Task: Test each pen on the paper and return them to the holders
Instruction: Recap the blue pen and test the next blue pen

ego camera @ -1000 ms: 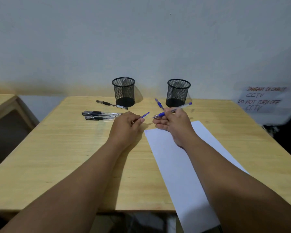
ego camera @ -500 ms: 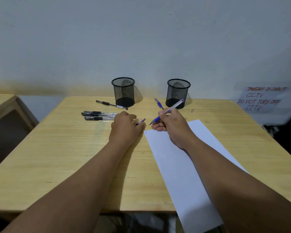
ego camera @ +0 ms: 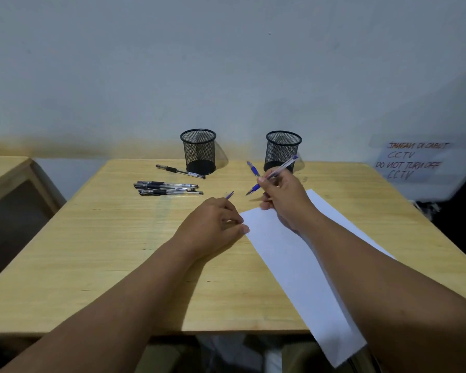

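black mesh holders (ego camera: 198, 152), blue pen (ego camera: 272, 175), white paper (ego camera: 301, 265)

Open tabletop (ego camera: 92, 265) across lower left of frame, barred at upper centre by three black pens (ego camera: 168, 189) lying together, a fourth (ego camera: 180, 171) beyond, left holder (ego camera: 198, 151) and right holder (ego camera: 282, 151) upright at back centre with a clear gap between.

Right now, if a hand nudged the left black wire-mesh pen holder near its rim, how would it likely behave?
The left black wire-mesh pen holder looks empty, so probably light and easy to slide on the smooth wooden table. It stands upright and is taller than wide, so a push near the rim might tip it. Its round wall suggests it would roll once down.
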